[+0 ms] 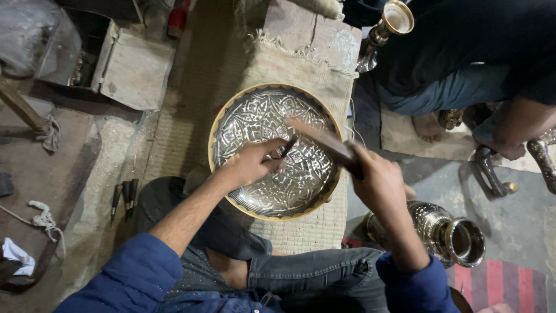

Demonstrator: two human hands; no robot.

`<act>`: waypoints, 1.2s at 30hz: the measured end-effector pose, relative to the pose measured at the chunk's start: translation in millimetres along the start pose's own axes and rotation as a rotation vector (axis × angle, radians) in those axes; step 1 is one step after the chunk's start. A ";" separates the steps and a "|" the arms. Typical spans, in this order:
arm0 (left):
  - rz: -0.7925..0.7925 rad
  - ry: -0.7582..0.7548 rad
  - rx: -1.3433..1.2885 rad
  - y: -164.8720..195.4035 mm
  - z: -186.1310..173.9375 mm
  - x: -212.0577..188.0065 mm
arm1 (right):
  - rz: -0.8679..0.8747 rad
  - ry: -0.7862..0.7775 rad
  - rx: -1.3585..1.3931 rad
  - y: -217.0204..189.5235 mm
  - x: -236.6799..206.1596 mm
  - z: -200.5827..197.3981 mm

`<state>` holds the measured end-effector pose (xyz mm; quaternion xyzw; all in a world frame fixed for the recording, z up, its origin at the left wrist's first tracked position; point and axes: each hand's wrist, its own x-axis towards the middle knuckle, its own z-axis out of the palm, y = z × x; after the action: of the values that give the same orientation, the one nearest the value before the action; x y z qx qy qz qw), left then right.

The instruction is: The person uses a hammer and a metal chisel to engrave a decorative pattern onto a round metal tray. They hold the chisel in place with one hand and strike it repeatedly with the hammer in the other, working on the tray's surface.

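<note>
A round engraved silver plate with a brass rim (231, 113) lies on a woven mat (315, 229) in front of my knees. My left hand (249, 162) rests on the plate and pinches a thin dark chisel (288, 147), its tip on the engraved surface near the centre. My right hand (376, 177) grips the handle of a wooden hammer (324, 141), blurred, with its head over the plate just above the chisel. Both sleeves are blue.
Several spare chisels (124, 197) lie on the floor to my left. An engraved metal vase (446, 232) lies by my right knee. Another person (463, 64) sits at the upper right with a brass vase (387, 26). A grey box (136, 66) stands at upper left.
</note>
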<state>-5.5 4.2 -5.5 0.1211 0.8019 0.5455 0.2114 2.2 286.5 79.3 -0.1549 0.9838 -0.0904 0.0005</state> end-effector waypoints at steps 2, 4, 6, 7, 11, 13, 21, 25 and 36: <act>-0.053 0.015 0.086 3.4 -2.4 -2.0 | 0.093 0.033 0.278 -2.0 -3.3 -0.3; -0.035 0.023 0.118 6.3 -4.1 -2.8 | 0.129 0.018 0.251 -2.2 -6.0 -1.1; 0.050 0.018 0.096 9.0 -3.8 -2.5 | 0.113 -0.045 -0.076 -1.3 -9.0 -1.4; -0.022 0.009 0.099 9.4 -4.3 -2.4 | 0.094 0.008 0.138 -1.1 -10.0 -0.1; -0.074 0.000 0.066 6.9 -3.1 -1.7 | -0.017 0.137 0.243 2.9 -13.6 0.8; -0.050 0.004 0.058 3.1 -2.4 -0.7 | 0.067 0.101 0.151 4.8 -15.4 0.0; -0.060 0.042 0.074 2.1 1.4 2.3 | 0.150 -0.029 -0.089 19.2 -5.2 -10.4; -0.168 0.006 0.013 7.6 2.0 0.0 | 0.124 0.044 0.352 20.6 -0.8 -7.2; -0.138 0.311 -0.021 4.2 18.1 -9.6 | 0.120 0.088 0.178 9.8 0.2 -17.9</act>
<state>11.4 16.6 -5.3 -0.0222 0.8257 0.5500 0.1230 -1.5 298.8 95.2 -0.0910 0.9785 -0.1837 -0.0235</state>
